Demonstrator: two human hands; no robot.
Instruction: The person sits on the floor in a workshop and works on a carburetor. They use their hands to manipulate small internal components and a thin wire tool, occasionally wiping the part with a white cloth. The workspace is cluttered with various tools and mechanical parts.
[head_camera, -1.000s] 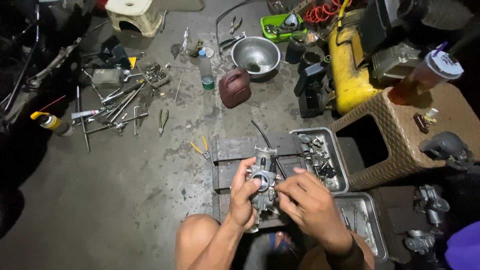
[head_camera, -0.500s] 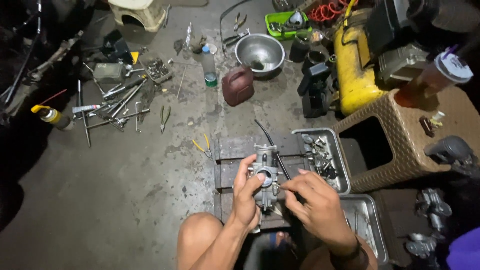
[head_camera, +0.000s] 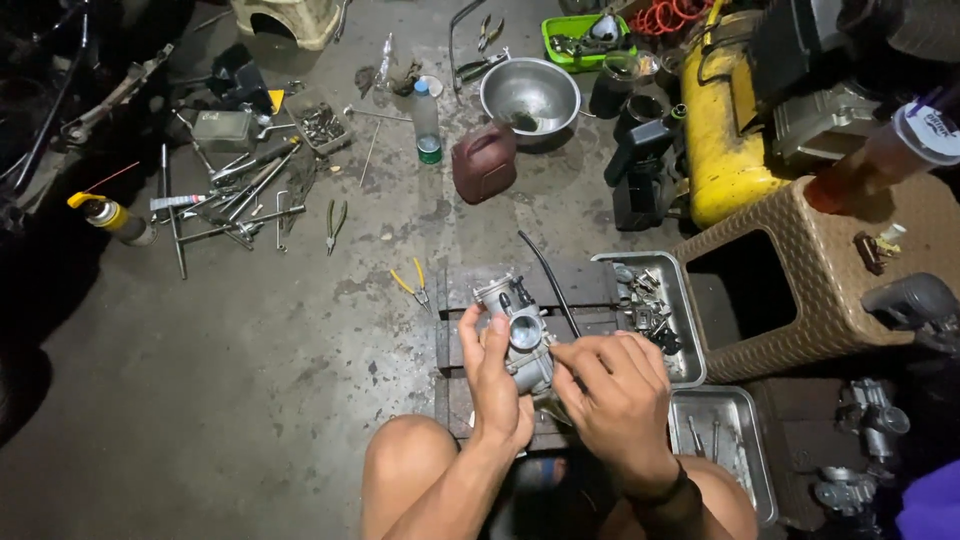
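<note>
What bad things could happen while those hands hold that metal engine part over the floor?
The metal engine part could slip from the left hand and right hand and hit the wooden board. A tiny piece might fall and get lost on the dirty floor. An elbow could perhaps knock the tray of small parts, spilling them.

The carburetor (head_camera: 517, 330) held between the left hand (head_camera: 495, 385) and right hand (head_camera: 615, 400) is cast metal, dull grey with a brighter, smoother bore. Just right of the hands, two metal trays (head_camera: 690, 345) look brushed and matt. Under the hands sit dark, rough wooden slats (head_camera: 580, 285). Farther ahead, a steel bowl (head_camera: 530, 92) shines glossy; the concrete floor (head_camera: 250, 380) is rough and stained.
</note>
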